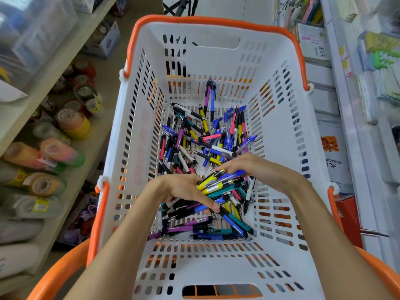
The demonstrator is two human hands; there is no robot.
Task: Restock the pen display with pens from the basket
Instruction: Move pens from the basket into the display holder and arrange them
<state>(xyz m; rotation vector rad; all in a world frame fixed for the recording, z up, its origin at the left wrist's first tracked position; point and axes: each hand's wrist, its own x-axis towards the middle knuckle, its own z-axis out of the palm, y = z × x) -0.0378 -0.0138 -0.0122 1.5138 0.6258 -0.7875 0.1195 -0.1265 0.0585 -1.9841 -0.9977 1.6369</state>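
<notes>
- Down inside the white basket (134,135), both hands gather pens: the left hand (184,191) curls its fingers (213,205) round a bundle of pens (220,185), while the right hand (244,167) cups over it from above, probably to square it for carrying.
- Loose pens (207,135) lie criss-crossed on the basket floor: slim, clipped barrels in yellow, blue, teal, purple and pink.
- No pen display is in view.

Bright, even light; blurred, warped edges

Pens (207,135) loose in the basket (279,215), tape rolls (71,124) on shelves left, stationery shelves (368,87) right.
</notes>
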